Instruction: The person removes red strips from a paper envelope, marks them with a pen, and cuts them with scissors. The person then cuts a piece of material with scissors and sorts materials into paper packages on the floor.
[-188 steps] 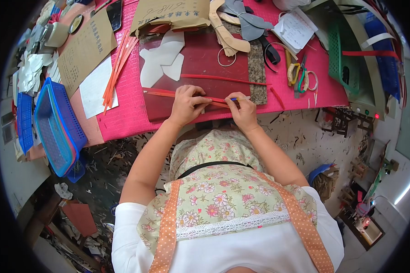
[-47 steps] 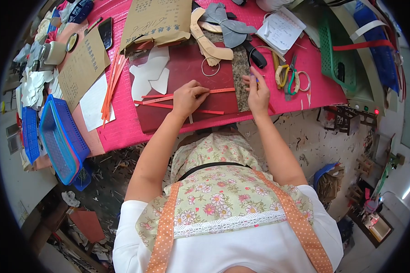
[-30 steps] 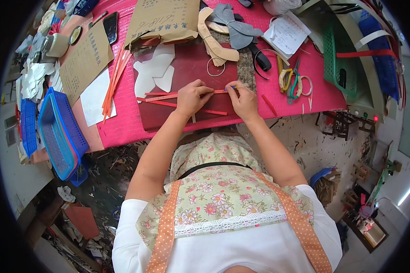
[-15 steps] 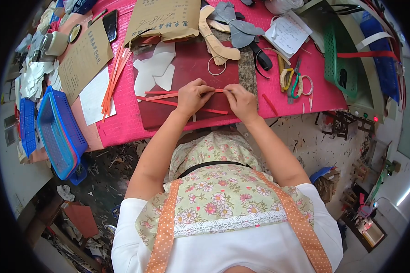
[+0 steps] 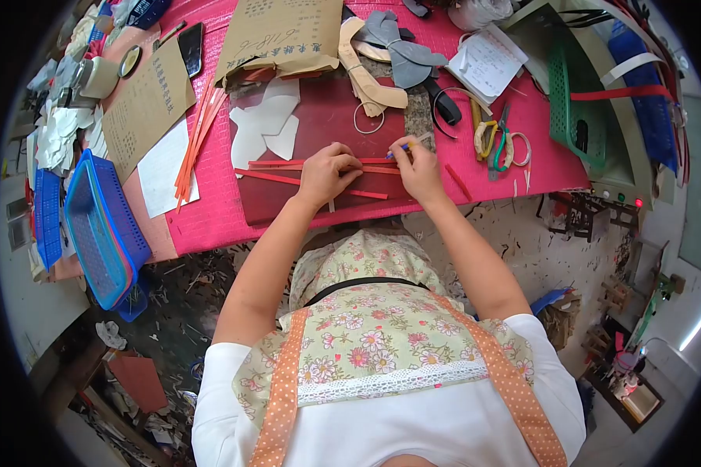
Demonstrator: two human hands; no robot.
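Thin red strips (image 5: 276,177) lie on the dark red mat (image 5: 329,117). My left hand (image 5: 325,173) is closed on a red strip near the mat's middle, its thumb and fingers pinched together. At the mat's right side my right hand (image 5: 418,170) is closed round a blue pen (image 5: 403,147), its fingertips by the strip's right end. One more strip lies below the held one and passes under my left hand. White cut pieces (image 5: 265,124) rest on the mat's upper left.
Brown envelopes (image 5: 280,35) lie behind the mat and to its left. A bundle of red strips (image 5: 199,148) is at the left, beside blue baskets (image 5: 101,226). Beige pieces (image 5: 366,78), scissors (image 5: 502,144), a notepad (image 5: 487,66) and a green basket (image 5: 572,109) are at the right.
My right hand has moved from a pinch on the strip's end, and the pen now shows at its fingertips. My left hand has shifted slightly down and left, and the strips near it have moved a little.
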